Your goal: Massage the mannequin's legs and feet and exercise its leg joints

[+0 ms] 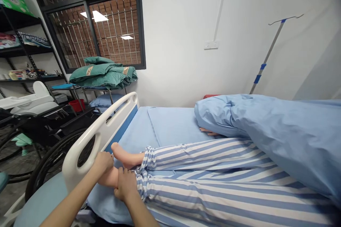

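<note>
A figure in blue-and-white striped trousers (197,188) lies on the bed, legs pointing left. My left hand (105,162) is wrapped over the toe end of the nearer foot (108,178), close to the bed's end board. Around the ankle of that same foot, my right hand (127,184) is closed just below the gathered trouser cuff. Beyond my hands, the farther foot (126,156) rests on the light blue sheet (172,122), untouched, toes up. A blue quilt (266,124) covers the upper body, and some fingers (210,132) show from under its edge.
The white end board (98,131) rises left of the feet. Past it stand a wheelchair (53,131), folded green bedding (106,72) on chairs, a red bucket (76,105) and a black shelf (23,48). An IV pole (269,55) stands by the far wall.
</note>
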Tool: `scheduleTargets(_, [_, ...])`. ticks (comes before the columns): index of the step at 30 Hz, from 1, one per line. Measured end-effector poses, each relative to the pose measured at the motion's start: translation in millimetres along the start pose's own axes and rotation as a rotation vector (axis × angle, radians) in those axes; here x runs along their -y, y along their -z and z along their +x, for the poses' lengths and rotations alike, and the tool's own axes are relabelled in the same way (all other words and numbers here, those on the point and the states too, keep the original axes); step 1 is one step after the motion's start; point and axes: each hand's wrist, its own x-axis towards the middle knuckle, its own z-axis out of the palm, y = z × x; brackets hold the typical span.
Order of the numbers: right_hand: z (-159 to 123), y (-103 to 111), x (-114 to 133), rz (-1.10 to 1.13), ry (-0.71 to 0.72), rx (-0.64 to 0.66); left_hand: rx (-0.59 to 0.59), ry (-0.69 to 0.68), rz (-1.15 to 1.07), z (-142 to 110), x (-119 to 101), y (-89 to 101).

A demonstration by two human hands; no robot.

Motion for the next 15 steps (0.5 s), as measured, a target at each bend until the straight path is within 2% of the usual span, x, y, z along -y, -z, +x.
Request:
scheduleTargets(3, [1,0,0,-0.007,-0.009,0.003,-0.114,0.076,0.017,-3,-3,-6.3])
scheduleTargets(8, [-2,2,1,-0.019,-0.007,-0.005,-0.288,0.291,-0.061,-18,-6,-17.5])
scheduleTargets(12, [-4,4,1,-0.017,-0.001,-0.004,-0.449,0.458,-0.182,-32,-12,-28.6])
scheduleTargets(15, [-4,4,2,-0.003,-0.001,0.002,-0.549,0.514,-0.276,-39,-16,-37.7])
